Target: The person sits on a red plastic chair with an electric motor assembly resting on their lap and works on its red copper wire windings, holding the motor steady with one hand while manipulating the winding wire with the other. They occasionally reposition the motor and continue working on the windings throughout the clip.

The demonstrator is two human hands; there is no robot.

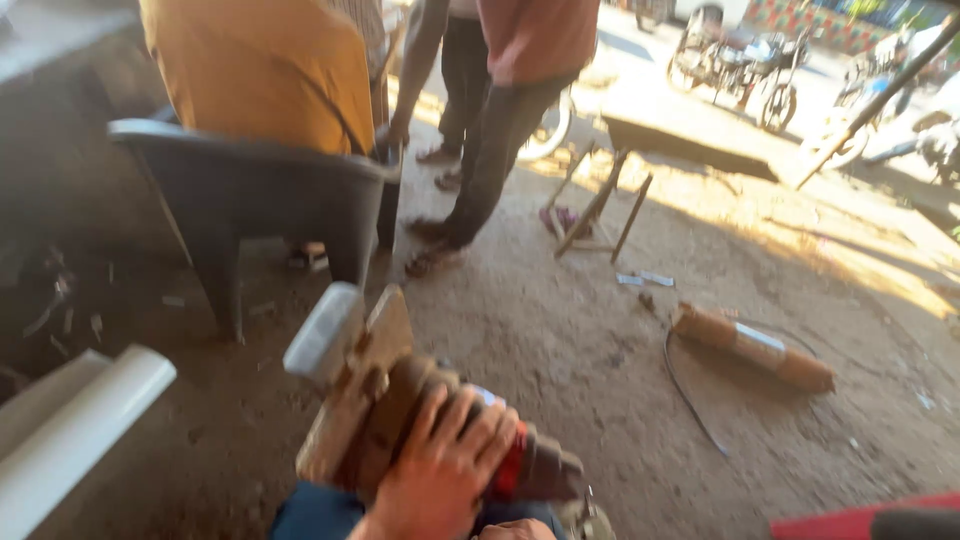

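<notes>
Starting at the lower left of the frame, a white pipe (70, 430) lies on the dirt, close enough to roll underfoot if anyone steps back. Above it, a person in a mustard shirt (262, 70) sits in a dark plastic chair (260, 195), well within reach of anything flung from the middle. At lower centre sits the rusty power tool (400, 420), a heavy red-and-brown body with a pale block at its upper end, propped over the wearer's knee; the left hand (440, 470) lies on top of it, fingers (480, 425) spread wide and draped across the casing rather than curled around, so the grip looks loose and the tool could tip or slip. The right hand (515, 530) barely peeks in at the bottom edge; its fingers I cannot tell. Further right, a brown cylinder (752, 345) and a dark cable (690, 390) on the ground look like a tripping risk.
</notes>
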